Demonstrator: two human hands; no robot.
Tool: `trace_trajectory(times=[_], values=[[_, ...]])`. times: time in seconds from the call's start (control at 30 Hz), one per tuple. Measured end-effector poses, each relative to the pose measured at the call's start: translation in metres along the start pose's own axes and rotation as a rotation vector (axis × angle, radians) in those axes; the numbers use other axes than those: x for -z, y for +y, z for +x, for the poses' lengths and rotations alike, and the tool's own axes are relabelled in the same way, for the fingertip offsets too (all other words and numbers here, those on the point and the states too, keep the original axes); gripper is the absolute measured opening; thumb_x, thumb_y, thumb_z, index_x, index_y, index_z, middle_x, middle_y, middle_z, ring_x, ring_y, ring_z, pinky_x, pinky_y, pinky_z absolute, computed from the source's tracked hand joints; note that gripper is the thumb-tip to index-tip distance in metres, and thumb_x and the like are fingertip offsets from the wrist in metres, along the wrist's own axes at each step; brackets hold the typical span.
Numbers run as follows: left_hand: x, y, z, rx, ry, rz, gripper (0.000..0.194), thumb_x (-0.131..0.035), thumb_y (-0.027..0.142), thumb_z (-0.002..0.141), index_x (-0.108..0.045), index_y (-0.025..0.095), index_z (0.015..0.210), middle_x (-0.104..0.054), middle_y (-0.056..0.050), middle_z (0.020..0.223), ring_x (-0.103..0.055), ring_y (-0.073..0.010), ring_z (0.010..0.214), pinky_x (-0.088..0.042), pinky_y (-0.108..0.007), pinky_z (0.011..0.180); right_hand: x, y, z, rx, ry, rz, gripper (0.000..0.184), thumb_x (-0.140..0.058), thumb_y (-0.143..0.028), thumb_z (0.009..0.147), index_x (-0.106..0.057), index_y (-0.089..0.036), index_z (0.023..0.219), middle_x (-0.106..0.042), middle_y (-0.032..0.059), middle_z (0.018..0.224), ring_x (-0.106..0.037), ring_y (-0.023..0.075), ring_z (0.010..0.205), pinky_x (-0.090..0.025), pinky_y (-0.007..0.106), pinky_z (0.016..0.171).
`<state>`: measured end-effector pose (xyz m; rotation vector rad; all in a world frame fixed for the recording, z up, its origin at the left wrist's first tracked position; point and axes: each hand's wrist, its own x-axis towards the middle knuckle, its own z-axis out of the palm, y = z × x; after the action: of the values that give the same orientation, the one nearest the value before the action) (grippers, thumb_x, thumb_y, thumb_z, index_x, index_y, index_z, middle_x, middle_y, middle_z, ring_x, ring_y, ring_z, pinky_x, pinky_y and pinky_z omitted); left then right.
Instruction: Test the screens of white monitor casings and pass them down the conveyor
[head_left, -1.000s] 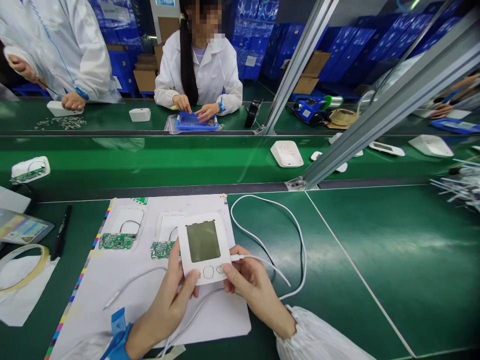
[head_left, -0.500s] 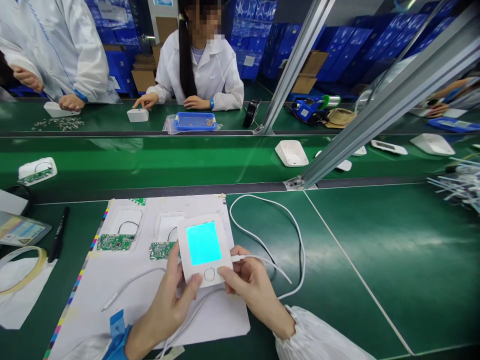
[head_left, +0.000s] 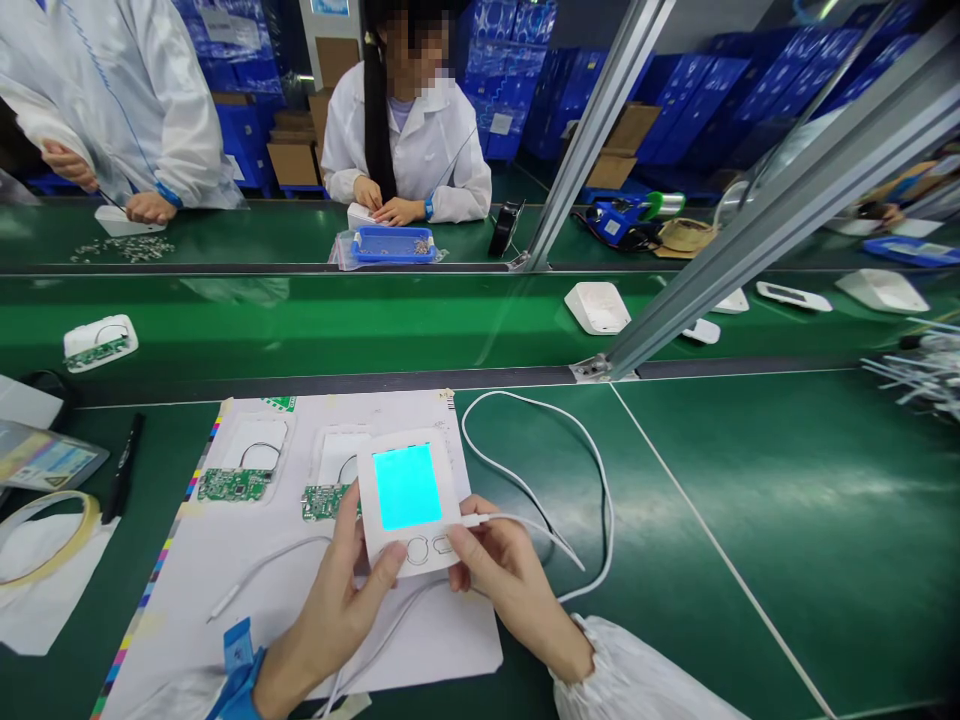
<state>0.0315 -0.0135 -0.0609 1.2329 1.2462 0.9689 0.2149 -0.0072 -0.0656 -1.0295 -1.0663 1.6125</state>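
A square white device with a lit cyan screen (head_left: 409, 487) is held up between both hands over a white paper sheet (head_left: 247, 620). My left hand (head_left: 337, 600) is closed on its left side, thumb at the lower left corner of the front. My right hand (head_left: 499, 560) grips the lower right edge, its thumb near the right-hand button. A white cable (head_left: 476, 519) is plugged into the device's right side. Behind the device, partly covered by it, a green circuit board (head_left: 322, 502) lies in a white shell; another circuit board (head_left: 235, 485) sits in a shell farther left.
A loose cable end (head_left: 240, 590) rests on the paper. Tape roll (head_left: 88, 520) and black marker (head_left: 126, 465) lie at left. Beyond is a green conveyor (head_left: 420, 325) carrying white housings (head_left: 598, 308). A slanted metal post (head_left: 675, 300) rises at right. Two co-workers sit or stand opposite.
My right thumb has shifted off the right button toward the device's edge. Parts on the conveyor have moved right. The co-worker opposite has drawn a white housing closer, both hands now together.
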Motion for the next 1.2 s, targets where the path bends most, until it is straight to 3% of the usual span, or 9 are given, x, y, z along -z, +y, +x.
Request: trace_trajectory(times=[0.1, 0.3, 0.43, 0.57, 0.63, 0.77, 0.87, 1.07, 1.2], values=[[0.002, 0.005, 0.007, 0.053, 0.05, -0.186, 0.066, -0.065, 0.043, 0.086, -0.036, 0.022, 0.142, -0.065, -0.01, 0.114, -0.062, -0.0192, 0.076, -0.055, -0.024, 0.051, 0.0, 0.001, -0.001, -0.012, -0.049, -0.066, 0.05, -0.046, -0.058, 0.096, -0.059, -0.017, 0.071, -0.056, 0.0015, 0.06, -0.055, 0.0142, 0.053, -0.045, 0.026, 0.053], [0.036, 0.02, 0.038, 0.087, 0.228, -0.365, 0.071, -0.078, 0.036, 0.076, -0.044, 0.013, 0.135, -0.065, 0.003, 0.066, -0.051, -0.0092, 0.046, -0.045, -0.019, 0.039, -0.003, 0.005, 0.001, -0.012, 0.059, 0.005, 0.057, -0.048, -0.068, 0.091, -0.066, -0.013, 0.088, -0.066, 0.0068, 0.068, -0.06, 0.015, 0.05, -0.043, 0.025, 0.048], [0.065, 0.039, 0.077, -0.002, 0.231, -0.288, 0.059, -0.075, 0.028, 0.075, -0.051, 0.009, 0.125, -0.072, -0.006, 0.088, -0.063, -0.0132, 0.057, -0.054, -0.026, 0.052, -0.005, 0.006, 0.0, -0.035, 0.041, -0.016, 0.06, -0.051, -0.069, 0.088, -0.067, -0.012, 0.085, -0.064, 0.0065, 0.065, -0.058, 0.0143, 0.05, -0.042, 0.025, 0.049], [0.082, 0.056, 0.119, -0.148, 0.237, -0.133, 0.041, -0.056, 0.023, 0.089, -0.05, 0.007, 0.127, -0.06, -0.013, 0.129, -0.064, -0.0257, 0.111, -0.053, -0.034, 0.09, -0.006, 0.007, -0.002, -0.039, 0.017, -0.061, 0.063, -0.047, -0.071, 0.089, -0.067, -0.012, 0.085, -0.063, 0.006, 0.065, -0.057, 0.0141, 0.051, -0.041, 0.026, 0.05], [0.08, 0.056, 0.127, -0.171, 0.232, 0.005, 0.04, -0.056, 0.024, 0.087, -0.052, 0.01, 0.124, -0.06, -0.013, 0.125, -0.063, -0.0274, 0.109, -0.051, -0.04, 0.092, -0.005, 0.006, -0.001, -0.035, 0.038, -0.06, 0.061, -0.048, -0.07, 0.09, -0.067, -0.012, 0.086, -0.062, 0.0056, 0.066, -0.056, 0.0139, 0.051, -0.041, 0.026, 0.051], [0.053, 0.042, 0.109, -0.183, 0.068, 0.357, 0.009, -0.069, 0.025, 0.073, -0.063, 0.018, 0.073, -0.061, -0.004, 0.075, -0.058, -0.0287, 0.086, -0.043, -0.051, 0.09, -0.004, 0.003, -0.002, -0.026, 0.007, -0.071, 0.055, -0.046, -0.064, 0.094, -0.066, -0.012, 0.087, -0.062, 0.005, 0.066, -0.056, 0.0137, 0.052, -0.041, 0.025, 0.052], [0.032, 0.038, 0.086, -0.195, -0.054, 0.514, 0.025, -0.069, 0.025, 0.07, -0.051, 0.022, 0.053, -0.05, -0.001, 0.064, -0.052, -0.0273, 0.079, -0.039, -0.048, 0.086, -0.005, 0.003, -0.003, -0.015, -0.022, -0.092, 0.053, -0.045, -0.061, 0.096, -0.066, -0.013, 0.087, -0.062, 0.0047, 0.067, -0.056, 0.0137, 0.053, -0.041, 0.025, 0.052], [0.03, 0.06, 0.058, -0.178, -0.108, 0.376, 0.025, -0.055, 0.039, 0.086, -0.046, 0.022, 0.071, -0.056, -0.001, 0.082, -0.056, -0.02, 0.078, -0.044, -0.033, 0.07, -0.002, 0.003, -0.003, -0.005, 0.015, -0.11, 0.053, -0.046, -0.062, 0.095, -0.063, -0.014, 0.08, -0.059, 0.0026, 0.062, -0.055, 0.0131, 0.051, -0.042, 0.024, 0.052], [0.025, 0.049, 0.039, 0.174, -0.072, -0.246, 0.034, -0.073, 0.039, 0.077, -0.053, 0.022, 0.099, -0.07, -0.003, 0.082, -0.066, -0.0198, 0.068, -0.049, -0.028, 0.061, 0.0, 0.004, -0.002, 0.019, 0.073, -0.127, 0.056, -0.043, -0.062, 0.096, -0.054, -0.017, 0.066, -0.05, -0.0013, 0.053, -0.051, 0.0121, 0.048, -0.041, 0.023, 0.049]])
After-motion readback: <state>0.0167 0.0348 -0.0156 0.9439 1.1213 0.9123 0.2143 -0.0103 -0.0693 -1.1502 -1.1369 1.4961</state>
